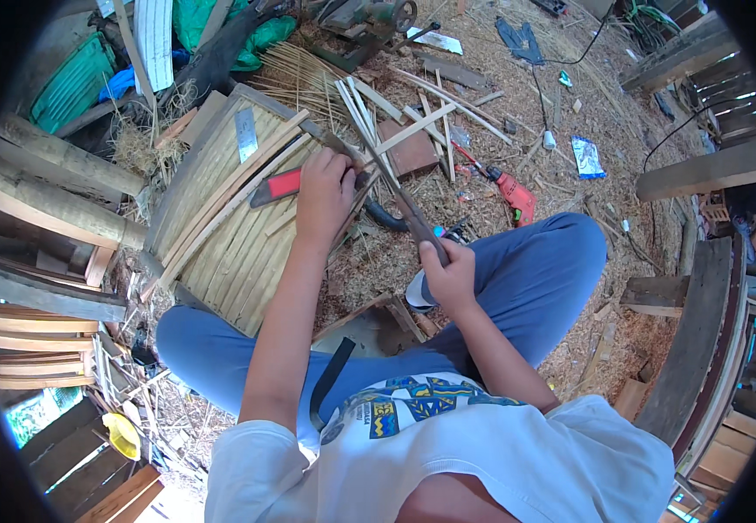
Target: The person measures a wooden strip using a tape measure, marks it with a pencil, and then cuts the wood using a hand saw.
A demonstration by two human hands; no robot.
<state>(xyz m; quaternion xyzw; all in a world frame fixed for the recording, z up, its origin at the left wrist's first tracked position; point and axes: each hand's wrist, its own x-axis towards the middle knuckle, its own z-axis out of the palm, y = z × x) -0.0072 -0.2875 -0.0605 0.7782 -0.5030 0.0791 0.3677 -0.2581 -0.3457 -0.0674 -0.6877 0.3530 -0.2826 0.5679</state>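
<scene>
Head view, centre: person seated on a shaving-strewn floor [587, 288].
Left hand [324, 193]: fingers clenched round a bundle of bamboo strips [378, 118], upper centre.
Right hand [449, 277]: gripping a knife [408, 209], blade among the strips.
Technique: best cut along the grain, bundle held steady.
Materials: pale, thin, flat slats; curved woven panel [221, 218], left; red drill [513, 193], right.
</scene>
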